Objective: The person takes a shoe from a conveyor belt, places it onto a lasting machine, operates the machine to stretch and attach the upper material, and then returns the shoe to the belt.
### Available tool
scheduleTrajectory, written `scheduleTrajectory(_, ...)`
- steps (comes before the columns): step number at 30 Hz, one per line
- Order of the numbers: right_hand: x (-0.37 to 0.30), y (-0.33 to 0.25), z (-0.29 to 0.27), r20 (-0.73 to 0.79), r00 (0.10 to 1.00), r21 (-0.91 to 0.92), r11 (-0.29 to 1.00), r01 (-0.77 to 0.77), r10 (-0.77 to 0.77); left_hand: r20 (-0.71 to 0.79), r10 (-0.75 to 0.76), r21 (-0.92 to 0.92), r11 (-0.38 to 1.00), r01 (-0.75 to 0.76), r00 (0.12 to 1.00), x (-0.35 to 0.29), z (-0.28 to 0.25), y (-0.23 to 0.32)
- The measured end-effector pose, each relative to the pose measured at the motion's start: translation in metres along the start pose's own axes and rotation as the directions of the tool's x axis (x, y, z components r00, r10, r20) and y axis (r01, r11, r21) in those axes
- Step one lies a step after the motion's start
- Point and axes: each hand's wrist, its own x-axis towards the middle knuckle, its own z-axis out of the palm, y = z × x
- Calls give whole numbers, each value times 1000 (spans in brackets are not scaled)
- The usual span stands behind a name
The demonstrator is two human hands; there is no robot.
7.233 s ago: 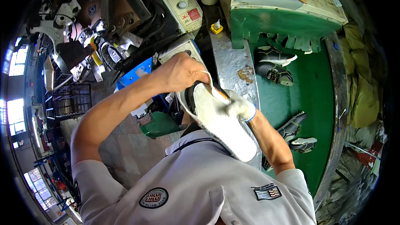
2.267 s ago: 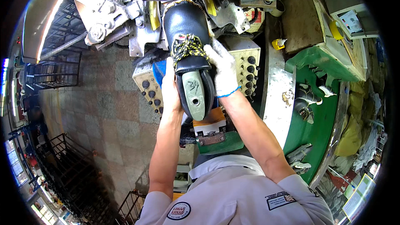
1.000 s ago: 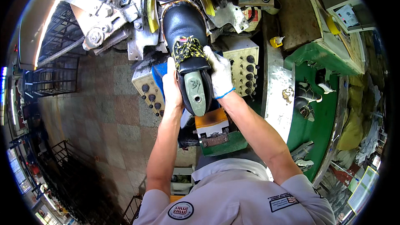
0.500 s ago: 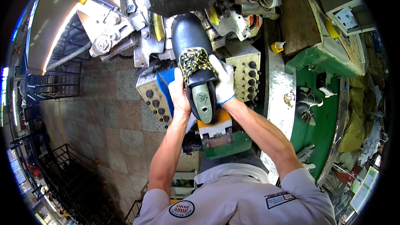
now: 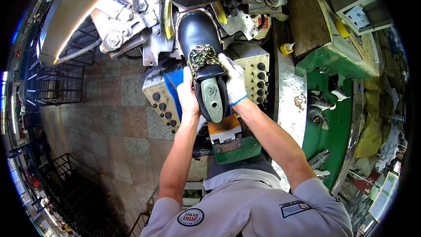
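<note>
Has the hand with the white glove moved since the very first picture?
Yes, to the left. Against the silver metal ledge, the right hand appeared over it then; now it's left of it, gripping the black shoe.

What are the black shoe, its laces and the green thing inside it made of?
Black shoe: probably leather or fake leather, since it's smooth and shines softly. Laces: likely woven cord, because they look stringy, speckled yellow and black. Green thing: maybe hard plastic; it looks smooth and solid.
</note>
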Motion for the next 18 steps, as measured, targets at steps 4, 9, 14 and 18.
scheduleTrajectory(4, 3, 10, -9, 60, 982, -156, 969, 189, -181, -35, 57, 52, 997, -55, 998, 0, 3, -3)
scheduleTrajectory(9, 12, 30, -18, 144, 961, -306, 913, 271, -237, -12, 49, 16, 999, -49, 999, 8, 0, -11)
scheduleTrajectory(14, 10, 13, -7, 110, 993, 5, 999, -38, 37, 6, 158, 103, 982, -158, 987, 14, -6, -20)
scheduleTrajectory(18, 11, 13, -6, 100, 980, -197, 962, 189, -172, 27, 203, 75, 976, -205, 979, 16, -4, -18)
